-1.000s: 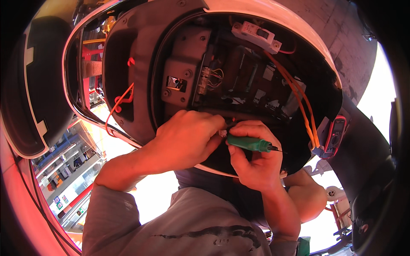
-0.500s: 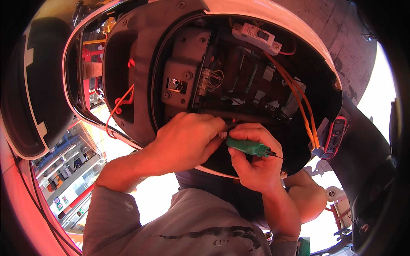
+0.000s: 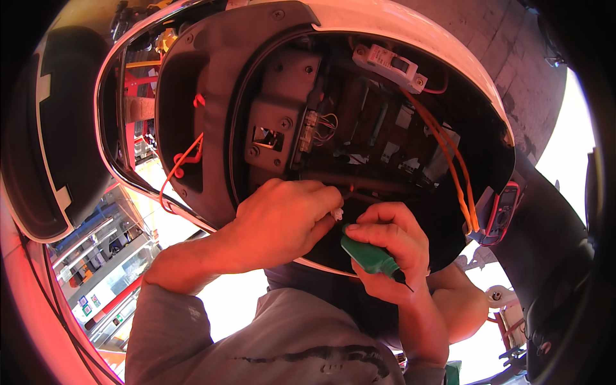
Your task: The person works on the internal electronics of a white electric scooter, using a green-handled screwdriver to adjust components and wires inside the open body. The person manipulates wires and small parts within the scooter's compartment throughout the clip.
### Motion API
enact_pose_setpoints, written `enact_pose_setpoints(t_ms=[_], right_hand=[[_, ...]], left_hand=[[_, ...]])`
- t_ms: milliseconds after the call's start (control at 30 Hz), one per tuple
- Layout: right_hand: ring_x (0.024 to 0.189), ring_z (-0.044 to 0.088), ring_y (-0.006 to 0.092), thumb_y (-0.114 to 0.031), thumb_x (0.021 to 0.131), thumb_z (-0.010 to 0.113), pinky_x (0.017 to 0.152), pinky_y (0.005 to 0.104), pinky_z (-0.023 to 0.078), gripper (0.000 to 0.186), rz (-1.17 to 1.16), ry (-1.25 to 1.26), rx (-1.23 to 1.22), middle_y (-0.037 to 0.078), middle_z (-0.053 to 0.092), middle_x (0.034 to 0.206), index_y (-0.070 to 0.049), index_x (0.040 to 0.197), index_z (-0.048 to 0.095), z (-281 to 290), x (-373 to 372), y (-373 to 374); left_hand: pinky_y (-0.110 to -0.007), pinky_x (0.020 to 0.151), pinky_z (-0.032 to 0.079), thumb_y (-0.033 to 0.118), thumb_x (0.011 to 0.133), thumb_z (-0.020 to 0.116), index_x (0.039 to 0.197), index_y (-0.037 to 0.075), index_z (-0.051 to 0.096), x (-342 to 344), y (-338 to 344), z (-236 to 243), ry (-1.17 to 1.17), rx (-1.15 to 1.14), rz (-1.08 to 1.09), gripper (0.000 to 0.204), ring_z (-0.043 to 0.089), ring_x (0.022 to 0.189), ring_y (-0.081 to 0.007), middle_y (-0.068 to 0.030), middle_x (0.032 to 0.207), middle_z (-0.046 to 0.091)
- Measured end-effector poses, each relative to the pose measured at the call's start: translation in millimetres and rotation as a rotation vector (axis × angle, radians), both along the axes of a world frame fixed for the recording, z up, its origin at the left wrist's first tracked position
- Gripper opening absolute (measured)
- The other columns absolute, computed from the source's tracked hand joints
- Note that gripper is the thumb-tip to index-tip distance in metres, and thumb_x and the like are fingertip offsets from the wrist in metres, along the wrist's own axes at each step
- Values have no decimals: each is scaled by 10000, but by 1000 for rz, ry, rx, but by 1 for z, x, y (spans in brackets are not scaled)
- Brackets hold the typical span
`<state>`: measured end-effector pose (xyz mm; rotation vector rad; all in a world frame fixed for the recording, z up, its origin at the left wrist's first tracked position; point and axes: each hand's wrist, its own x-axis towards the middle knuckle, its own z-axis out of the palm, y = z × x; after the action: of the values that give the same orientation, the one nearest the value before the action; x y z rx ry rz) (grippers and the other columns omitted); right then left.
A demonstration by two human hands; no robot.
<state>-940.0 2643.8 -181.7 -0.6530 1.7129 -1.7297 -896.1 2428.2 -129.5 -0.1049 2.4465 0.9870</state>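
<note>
My left hand [image 3: 285, 212] is closed over the near edge of an open scooter compartment, pinching a small white plug connector [image 3: 337, 213] between thumb and fingers. Just to its right, my right hand [image 3: 401, 247] is wrapped around a green-handled tool [image 3: 371, 256]. The tool's thin dark tip points down toward my right wrist, away from the connector. A narrow gap separates the tool's rounded end from the connector. Any wires behind the connector are mostly hidden by my left fingers.
A white circuit breaker [image 3: 390, 66] sits at the compartment's far edge, with orange cables [image 3: 454, 163] running nearer. A red-and-black multimeter [image 3: 504, 212] rests at the right. Inside is a metal bracket [image 3: 277, 106] beside thin loose wires [image 3: 327, 123]. A dark seat [image 3: 77, 122] stands at the left.
My right hand has drawn back from the connector, down and to the right. The green-handled tool has tilted so its tip points lower. My left hand keeps its pinch, shifted slightly down.
</note>
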Motion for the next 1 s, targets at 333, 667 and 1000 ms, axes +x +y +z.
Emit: enact_pose_setpoints(t_ms=[333, 667, 1000], right_hand=[[893, 724, 217, 121, 742, 777, 774, 289, 575, 282, -105, -108, -6, 172, 730, 1020, 14, 994, 711, -5, 1, -10], [877, 706, 163, 122, 788, 761, 763, 274, 563, 258, -46, -203, 23, 141, 726, 1024, 19, 1015, 694, -9, 4, -9], [832, 652, 76, 75, 869, 737, 710, 244, 533, 256, -87, -597, 20, 48, 708, 1013, -13, 1098, 665, -13, 10, -20]], left_hand=[[-449, 574, 551, 109, 901, 679, 883, -13, 643, 6, 0, -8, 84, -30, -103, 129, 679, 684, -374, -152, 767, 660], [-439, 595, 542, 103, 837, 749, 927, 5, 678, 5, -3, -5, -51, -98, -170, 151, 699, 726, -357, -135, 804, 703], [-488, 658, 539, 114, 883, 717, 1050, -1, 613, -2, -1, -5, -104, -11, -48, 227, 700, 768, -405, -176, 817, 714]])
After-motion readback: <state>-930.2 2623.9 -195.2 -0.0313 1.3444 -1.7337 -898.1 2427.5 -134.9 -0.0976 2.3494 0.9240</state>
